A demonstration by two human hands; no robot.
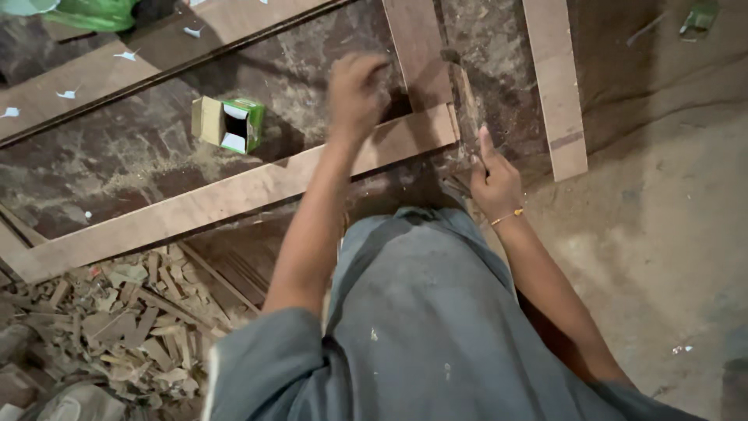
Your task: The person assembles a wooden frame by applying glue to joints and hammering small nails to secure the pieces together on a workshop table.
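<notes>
My left hand point(357, 90) hovers, blurred, over the corner where a long wooden strip point(234, 195) meets an upright strip point(417, 47). Its fingers are curled, and I cannot tell whether they pinch anything. My right hand point(495, 181) grips the lower end of a hammer point(466, 101). The handle slants up to a dark head just right of the joint. A thin gold bracelet sits on my right wrist. My grey-clad knee fills the lower middle.
A small open green and white carton point(228, 125) lies on the dark board inside the frame. Another wooden strip point(557, 86) lies to the right. Wood offcuts point(117, 320) pile at lower left. A green bag point(93, 12) sits at top left. Dusty floor point(662, 234) lies on the right.
</notes>
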